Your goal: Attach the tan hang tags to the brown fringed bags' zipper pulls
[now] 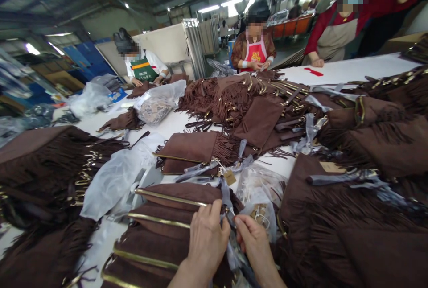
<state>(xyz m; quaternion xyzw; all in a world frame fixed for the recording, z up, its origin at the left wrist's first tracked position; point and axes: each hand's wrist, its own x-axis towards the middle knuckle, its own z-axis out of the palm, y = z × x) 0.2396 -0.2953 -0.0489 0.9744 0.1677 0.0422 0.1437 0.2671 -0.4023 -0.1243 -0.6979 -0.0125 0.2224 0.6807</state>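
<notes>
Several brown suede pouches [154,239] with gold zippers lie overlapped in front of me, their zipper edges facing left. Over the right end of the upper ones is my left hand [207,234], its fingers curled together; what is between them is hidden. Just to its right, my right hand [252,236] pinches a thin white tag string [230,210] between thumb and forefinger. A strap wrapped in clear plastic [226,194] runs up between the hands. Beyond them, a tan hang tag [229,177] rests by another brown pouch [189,146] with fringe.
A plastic bag of tags [262,185] lies beyond my right hand. Fringed pouches pile up at left [43,167], right [361,216] and on the table's middle [227,96]. A clear plastic bag [110,181] lies at left. Three co-workers stand across the white table [368,67].
</notes>
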